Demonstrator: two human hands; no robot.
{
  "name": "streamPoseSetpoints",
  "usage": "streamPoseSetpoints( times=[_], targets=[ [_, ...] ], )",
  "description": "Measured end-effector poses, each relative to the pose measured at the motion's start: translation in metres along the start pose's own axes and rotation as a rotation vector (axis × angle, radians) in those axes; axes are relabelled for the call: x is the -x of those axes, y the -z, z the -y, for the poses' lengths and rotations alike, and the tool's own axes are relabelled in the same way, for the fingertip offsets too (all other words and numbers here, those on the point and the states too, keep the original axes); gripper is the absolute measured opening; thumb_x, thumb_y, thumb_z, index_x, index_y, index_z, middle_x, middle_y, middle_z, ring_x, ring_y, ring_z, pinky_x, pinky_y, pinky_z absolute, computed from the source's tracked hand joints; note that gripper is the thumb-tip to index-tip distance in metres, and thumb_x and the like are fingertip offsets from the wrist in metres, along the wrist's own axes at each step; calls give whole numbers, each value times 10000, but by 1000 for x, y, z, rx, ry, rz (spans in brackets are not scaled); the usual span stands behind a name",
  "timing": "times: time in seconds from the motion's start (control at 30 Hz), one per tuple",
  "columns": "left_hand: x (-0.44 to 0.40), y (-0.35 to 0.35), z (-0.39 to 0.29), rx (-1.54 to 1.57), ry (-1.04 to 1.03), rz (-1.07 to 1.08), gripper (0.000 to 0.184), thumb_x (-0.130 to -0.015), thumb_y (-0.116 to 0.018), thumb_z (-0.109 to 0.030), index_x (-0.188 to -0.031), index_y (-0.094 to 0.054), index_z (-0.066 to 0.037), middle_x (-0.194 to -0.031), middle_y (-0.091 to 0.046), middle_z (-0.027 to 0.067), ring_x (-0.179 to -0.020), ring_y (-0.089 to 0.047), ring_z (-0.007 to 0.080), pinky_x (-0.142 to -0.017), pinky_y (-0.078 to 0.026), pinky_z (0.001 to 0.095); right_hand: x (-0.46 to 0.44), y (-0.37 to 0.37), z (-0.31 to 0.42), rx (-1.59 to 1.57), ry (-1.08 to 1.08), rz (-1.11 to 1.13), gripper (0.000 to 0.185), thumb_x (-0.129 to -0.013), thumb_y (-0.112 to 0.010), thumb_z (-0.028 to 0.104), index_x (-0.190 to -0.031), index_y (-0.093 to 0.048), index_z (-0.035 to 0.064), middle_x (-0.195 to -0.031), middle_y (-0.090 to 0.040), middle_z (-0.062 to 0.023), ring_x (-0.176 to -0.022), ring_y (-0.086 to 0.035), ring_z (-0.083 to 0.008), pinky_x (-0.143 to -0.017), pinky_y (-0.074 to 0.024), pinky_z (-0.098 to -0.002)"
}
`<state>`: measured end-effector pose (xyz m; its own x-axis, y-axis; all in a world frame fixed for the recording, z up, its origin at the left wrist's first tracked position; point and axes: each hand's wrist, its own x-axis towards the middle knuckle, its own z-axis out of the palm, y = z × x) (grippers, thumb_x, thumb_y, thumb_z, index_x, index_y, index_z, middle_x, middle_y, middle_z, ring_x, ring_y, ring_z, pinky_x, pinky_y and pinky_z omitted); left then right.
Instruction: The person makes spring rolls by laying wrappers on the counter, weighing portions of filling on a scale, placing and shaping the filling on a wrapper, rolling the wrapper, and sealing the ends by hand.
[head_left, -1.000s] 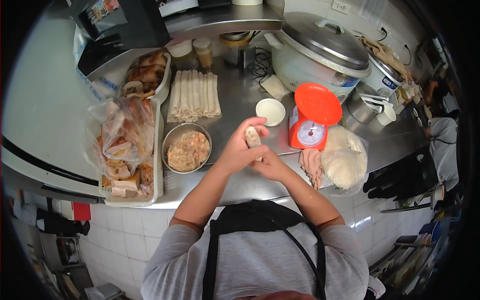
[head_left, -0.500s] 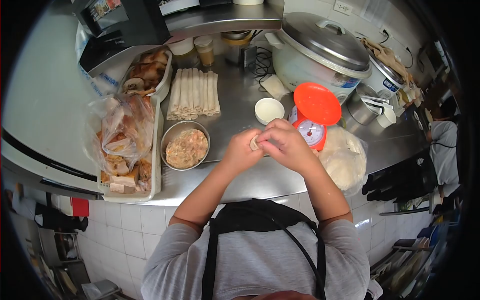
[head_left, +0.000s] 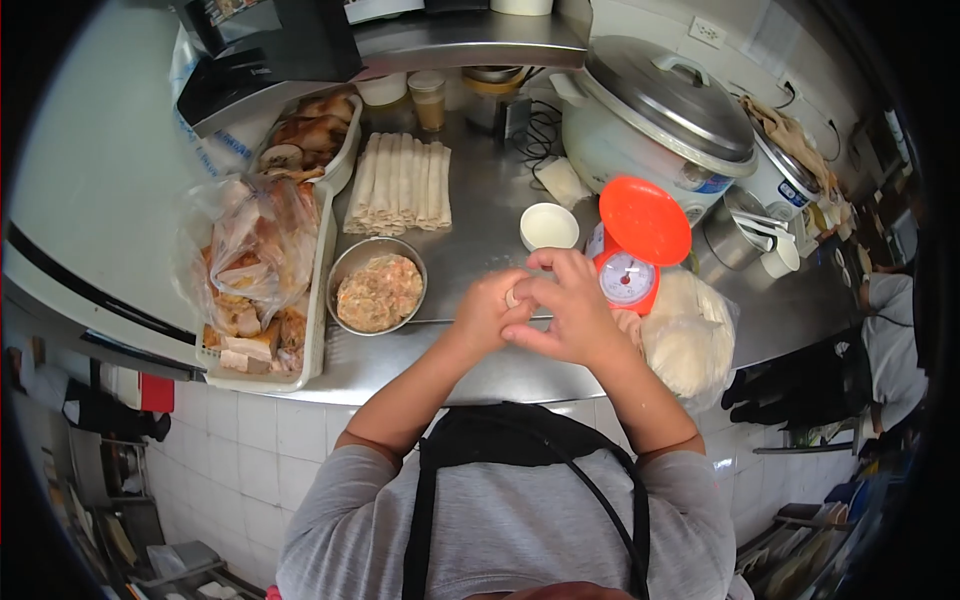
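My left hand [head_left: 488,312] is closed round a pale dough roll [head_left: 512,298], of which only one end shows. My right hand [head_left: 563,308] is beside it with curled fingers, thumb and fingertips around the end of the roll. To the left, a metal bowl [head_left: 335,309] holds a pinkish minced filling [head_left: 380,293]. Behind that bowl lies a stack of pale rolls [head_left: 400,184]. A small white bowl [head_left: 549,227] stands just beyond my hands, left of a red scale [head_left: 645,222].
White trays [head_left: 318,330] of cooked meat, one partly under a plastic bag [head_left: 262,235], line the left. A large lidded cooker [head_left: 640,140] stands back right. Bagged white wrappers [head_left: 690,340] lie right, near the counter edge. Another person [head_left: 895,330] is at far right.
The roll was upright and largely visible between my hands; now my left hand encloses it. My right hand has come up over its end, and its fingers have spread slightly. The view has shifted.
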<state>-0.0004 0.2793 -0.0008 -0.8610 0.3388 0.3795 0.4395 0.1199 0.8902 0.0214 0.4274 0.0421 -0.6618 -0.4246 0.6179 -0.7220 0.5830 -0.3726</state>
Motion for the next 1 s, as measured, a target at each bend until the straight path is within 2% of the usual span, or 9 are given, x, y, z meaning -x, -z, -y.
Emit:
streamPoseSetpoints(
  times=[0.1,0.2,0.23,0.4,0.43,0.53,0.73,0.9,1.0],
  targets=[
    [1,2,-3,33,11,-25,137,-804,-595,-150,-813,-577,-15,-696,-583,87,-626,-566,184,-582,-449,299,10,-19,-26,-403,-134,141,524,-611,-766,340,-1035,-565,107,-1171,-444,-119,-1007,-468,-260,-893,-363,-391],
    [-4,12,9,259,279,-83,85,-848,-555,-125,-842,-565,-41,-709,-561,33,-644,-539,120,-566,-434,244,34,-71,-48,-943,-203,-28,714,-662,-760,253,-1264,-413,88,-1175,-463,-95,-1033,-463,-212,-881,-398,-377],
    [-7,18,19,376,309,-121,120,-865,-530,-153,-925,-544,-51,-758,-563,45,-684,-546,137,-600,-438,251,45,-88,-53,-999,-272,88,819,-727,-710,191,-1372,-220,68,-1144,-467,-80,-1012,-469,-168,-876,-411,-360],
    [-22,43,57,875,253,-406,465,-924,-412,-311,-1317,-291,-93,-1122,-499,126,-998,-507,222,-821,-408,311,36,-133,-51,-1244,-769,259,573,-793,-583,50,-1303,-322,76,-968,-516,-56,-817,-531,-122,-704,-475,-274],
    [-21,49,54,792,259,-429,580,-926,-374,-386,-1380,-150,-104,-1310,-349,145,-1181,-371,229,-941,-327,348,25,-134,-52,-1275,-868,264,533,-803,-561,30,-1286,-340,79,-926,-525,-48,-767,-540,-111,-656,-483,-255],
    [-4,79,55,375,379,-484,578,-915,-424,-351,-1375,-183,-98,-1354,-300,146,-1226,-315,220,-975,-300,360,-12,-143,-73,-1246,-971,221,442,-809,-536,8,-1218,-386,82,-842,-532,-35,-639,-533,-99,-549,-475,-232],
    [72,113,48,176,409,-679,380,-832,-542,-108,-1190,-445,-25,-1123,-484,77,-1038,-450,157,-875,-377,277,-115,-198,-141,-1041,-957,98,383,-774,-500,7,-1149,-422,26,-772,-525,-65,-575,-516,-142,-501,-467,-319],
    [130,127,56,255,454,-636,335,-818,-560,-90,-1133,-464,-27,-1066,-500,64,-985,-466,138,-850,-388,264,-178,-291,-201,-533,-820,98,476,-741,-552,62,-1204,-446,26,-1005,-573,-168,-879,-576,-278,-785,-472,-360],
    [157,132,65,339,653,-589,342,-826,-583,-123,-1130,-456,-33,-1042,-511,78,-975,-484,151,-837,-399,263,-193,-286,-169,-62,-971,371,607,-734,-604,173,-1293,-388,79,-1289,-392,-216,-1197,-397,-382,-949,-388,-380]
  ],
)
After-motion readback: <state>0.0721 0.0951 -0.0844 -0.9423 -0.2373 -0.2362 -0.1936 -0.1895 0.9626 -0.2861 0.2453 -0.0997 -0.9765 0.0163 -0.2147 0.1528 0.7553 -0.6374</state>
